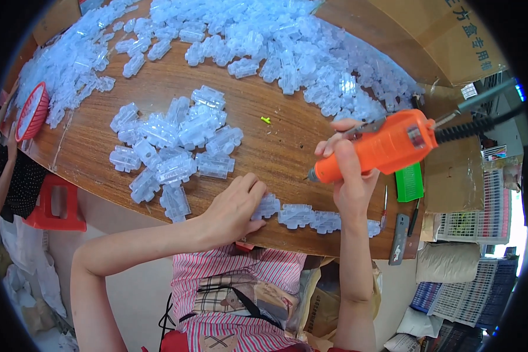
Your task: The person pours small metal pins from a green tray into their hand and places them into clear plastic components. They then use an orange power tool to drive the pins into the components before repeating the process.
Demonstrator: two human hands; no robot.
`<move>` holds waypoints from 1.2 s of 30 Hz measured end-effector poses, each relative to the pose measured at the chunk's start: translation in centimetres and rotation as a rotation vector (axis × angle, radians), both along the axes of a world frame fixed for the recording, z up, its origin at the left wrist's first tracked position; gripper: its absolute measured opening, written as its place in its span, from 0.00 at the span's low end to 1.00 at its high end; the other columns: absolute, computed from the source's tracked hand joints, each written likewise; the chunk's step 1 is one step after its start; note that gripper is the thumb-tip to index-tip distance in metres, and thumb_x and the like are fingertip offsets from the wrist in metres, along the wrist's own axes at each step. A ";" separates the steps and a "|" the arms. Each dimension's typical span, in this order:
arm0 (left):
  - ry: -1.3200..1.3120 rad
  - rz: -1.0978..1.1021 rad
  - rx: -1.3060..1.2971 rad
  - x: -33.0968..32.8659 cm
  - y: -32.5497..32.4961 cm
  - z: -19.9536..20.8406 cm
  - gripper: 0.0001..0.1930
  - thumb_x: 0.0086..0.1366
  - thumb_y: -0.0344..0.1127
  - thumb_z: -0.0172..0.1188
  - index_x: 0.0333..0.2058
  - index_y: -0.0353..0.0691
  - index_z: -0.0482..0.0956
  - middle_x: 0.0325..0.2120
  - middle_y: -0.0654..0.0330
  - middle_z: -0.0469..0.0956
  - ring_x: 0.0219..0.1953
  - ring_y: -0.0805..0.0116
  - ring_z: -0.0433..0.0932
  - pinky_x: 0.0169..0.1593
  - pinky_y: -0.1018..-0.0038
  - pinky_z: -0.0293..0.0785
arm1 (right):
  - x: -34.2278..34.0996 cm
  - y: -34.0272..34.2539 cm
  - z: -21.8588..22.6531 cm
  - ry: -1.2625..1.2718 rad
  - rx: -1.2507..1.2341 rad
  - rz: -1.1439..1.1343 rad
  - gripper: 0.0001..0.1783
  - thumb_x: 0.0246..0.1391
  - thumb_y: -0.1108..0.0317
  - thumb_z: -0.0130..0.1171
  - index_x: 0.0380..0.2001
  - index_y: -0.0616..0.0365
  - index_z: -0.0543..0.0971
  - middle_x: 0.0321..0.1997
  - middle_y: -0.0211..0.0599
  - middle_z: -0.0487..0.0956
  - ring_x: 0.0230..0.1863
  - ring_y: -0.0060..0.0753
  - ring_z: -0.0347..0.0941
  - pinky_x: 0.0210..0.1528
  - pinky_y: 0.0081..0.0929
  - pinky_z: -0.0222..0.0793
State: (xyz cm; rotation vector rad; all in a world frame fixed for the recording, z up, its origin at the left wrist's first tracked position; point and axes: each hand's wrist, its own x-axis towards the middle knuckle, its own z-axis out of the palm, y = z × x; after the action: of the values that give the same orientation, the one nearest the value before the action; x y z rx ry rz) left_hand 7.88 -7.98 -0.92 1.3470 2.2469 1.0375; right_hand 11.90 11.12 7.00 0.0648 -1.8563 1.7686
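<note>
My right hand (353,170) is wrapped round an orange electric screwdriver (381,149), raised above the table with its tip pointing left. At the table's near edge, my left hand (237,202) has its fingers closed on a clear plastic part (268,206). That part is at the left end of a row along the edge. Beside it lie another clear plastic part (296,216) and more of the same kind, running right below my right forearm. Left of my left hand is a loose pile of similar clear parts (176,167).
Large heaps of clear plastic parts (287,53) cover the table's far side. A green bin (409,183), a red-handled tool (384,206) and a grey bar (399,239) lie at right. A cardboard box (452,35) stands beyond. At left, another person's arm (4,167) is near a red basket (34,111).
</note>
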 end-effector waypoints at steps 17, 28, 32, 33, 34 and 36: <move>-0.815 0.399 0.060 10.4 -5.7 0.9 0.32 0.50 0.39 0.72 0.46 0.32 0.62 0.37 0.52 0.73 0.42 0.65 0.75 0.45 0.71 0.72 | 5.4 -5.4 -1.2 -0.127 -0.162 0.201 0.36 0.52 0.35 0.50 0.41 0.62 0.67 0.18 0.29 0.67 0.20 0.24 0.65 0.26 0.26 0.67; -1.631 0.413 0.326 10.2 -4.9 -1.7 0.20 0.67 0.47 0.50 0.48 0.35 0.64 0.31 0.62 0.74 0.34 0.74 0.75 0.33 0.79 0.71 | 7.0 -8.4 -2.0 -0.205 -0.256 0.186 0.43 0.44 0.27 0.52 0.39 0.62 0.67 0.16 0.27 0.67 0.17 0.23 0.65 0.21 0.23 0.66; -1.800 0.354 0.529 11.1 -5.3 -3.9 0.23 0.70 0.52 0.41 0.51 0.38 0.64 0.39 0.60 0.73 0.42 0.72 0.72 0.39 0.74 0.72 | 7.1 -8.8 -2.6 -0.067 -0.442 0.312 0.42 0.42 0.34 0.62 0.42 0.65 0.70 0.20 0.32 0.71 0.21 0.23 0.68 0.25 0.22 0.67; -1.732 0.350 0.552 11.3 -5.2 -4.1 0.24 0.70 0.53 0.41 0.52 0.38 0.64 0.42 0.60 0.72 0.43 0.72 0.72 0.40 0.74 0.71 | 7.1 -8.9 -2.6 -0.064 -0.438 0.309 0.41 0.42 0.34 0.61 0.41 0.65 0.70 0.20 0.32 0.71 0.20 0.23 0.68 0.24 0.22 0.67; -1.731 0.346 0.559 11.4 -5.2 -4.3 0.24 0.70 0.53 0.41 0.52 0.38 0.64 0.42 0.60 0.72 0.43 0.72 0.72 0.40 0.74 0.71 | 7.1 -9.1 -2.6 -0.064 -0.432 0.312 0.41 0.42 0.34 0.61 0.41 0.65 0.70 0.20 0.32 0.71 0.20 0.23 0.68 0.24 0.22 0.67; -1.719 0.348 0.570 11.6 -5.1 -4.5 0.25 0.69 0.55 0.41 0.52 0.39 0.64 0.44 0.61 0.70 0.45 0.72 0.70 0.42 0.75 0.70 | 7.1 -9.4 -2.8 -0.048 -0.409 0.331 0.40 0.43 0.35 0.61 0.40 0.65 0.70 0.19 0.31 0.70 0.20 0.23 0.67 0.24 0.22 0.67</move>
State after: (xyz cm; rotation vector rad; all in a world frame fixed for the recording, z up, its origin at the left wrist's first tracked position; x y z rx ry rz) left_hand 19.49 -13.10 -5.40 -0.1524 0.8113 1.8966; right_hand 18.96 1.74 4.23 0.1823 -1.5445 2.3652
